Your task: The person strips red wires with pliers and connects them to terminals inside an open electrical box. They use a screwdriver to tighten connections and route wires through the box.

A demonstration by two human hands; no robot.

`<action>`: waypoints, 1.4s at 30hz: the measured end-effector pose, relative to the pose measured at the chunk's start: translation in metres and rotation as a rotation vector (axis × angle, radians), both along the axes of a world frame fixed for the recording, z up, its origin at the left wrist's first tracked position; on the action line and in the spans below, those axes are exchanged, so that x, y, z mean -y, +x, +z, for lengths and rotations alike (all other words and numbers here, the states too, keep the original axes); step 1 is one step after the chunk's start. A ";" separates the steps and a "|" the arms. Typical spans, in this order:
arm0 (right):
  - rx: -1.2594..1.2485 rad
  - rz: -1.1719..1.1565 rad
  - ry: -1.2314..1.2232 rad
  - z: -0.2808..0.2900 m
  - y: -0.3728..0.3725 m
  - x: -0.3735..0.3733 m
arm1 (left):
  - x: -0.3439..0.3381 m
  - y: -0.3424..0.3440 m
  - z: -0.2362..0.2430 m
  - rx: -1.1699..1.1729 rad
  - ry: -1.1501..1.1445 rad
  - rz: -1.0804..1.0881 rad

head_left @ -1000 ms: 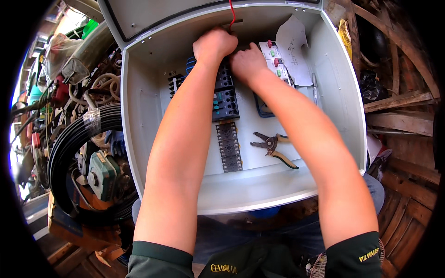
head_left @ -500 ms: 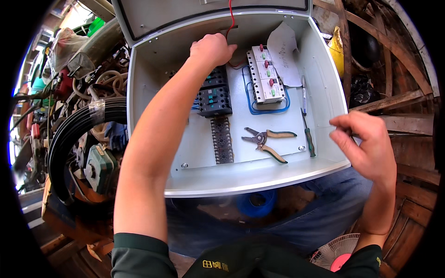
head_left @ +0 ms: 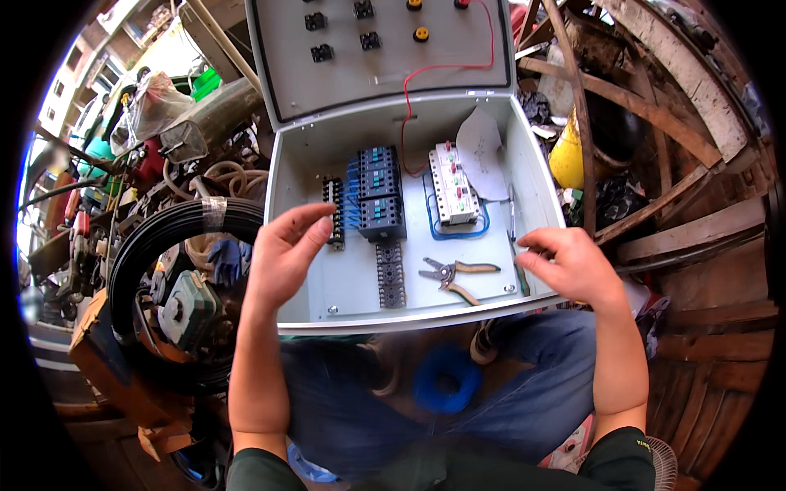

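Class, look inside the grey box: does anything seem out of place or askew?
Pliers lie open and loose inside the box, askew beside a neat row of black sockets; an irregularly shaped sheet of paper sits beside the white switches.

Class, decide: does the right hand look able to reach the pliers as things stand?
Probably yes: the right hand looks empty, the pliers lie uncovered in the open box, with only a screwdriver lying low between.
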State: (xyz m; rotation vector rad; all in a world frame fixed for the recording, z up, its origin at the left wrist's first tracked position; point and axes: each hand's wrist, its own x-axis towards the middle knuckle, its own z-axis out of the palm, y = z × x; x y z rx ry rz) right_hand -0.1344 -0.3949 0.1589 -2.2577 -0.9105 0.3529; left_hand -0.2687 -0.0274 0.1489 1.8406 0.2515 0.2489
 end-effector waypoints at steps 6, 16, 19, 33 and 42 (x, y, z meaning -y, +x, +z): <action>0.023 0.199 -0.236 -0.004 -0.033 -0.012 | 0.034 -0.009 -0.024 0.057 0.180 0.050; 0.207 0.239 -0.398 0.003 -0.068 -0.007 | 0.077 0.006 -0.024 0.074 0.441 -0.160; 0.220 0.265 -0.356 0.004 -0.072 -0.011 | 0.082 0.002 -0.034 0.076 0.482 -0.224; 0.216 0.318 -0.294 0.010 -0.072 -0.005 | 0.089 -0.007 -0.038 -0.179 0.556 -0.458; 0.241 0.336 -0.291 0.010 -0.072 -0.005 | 0.086 -0.007 -0.041 -0.216 0.554 -0.485</action>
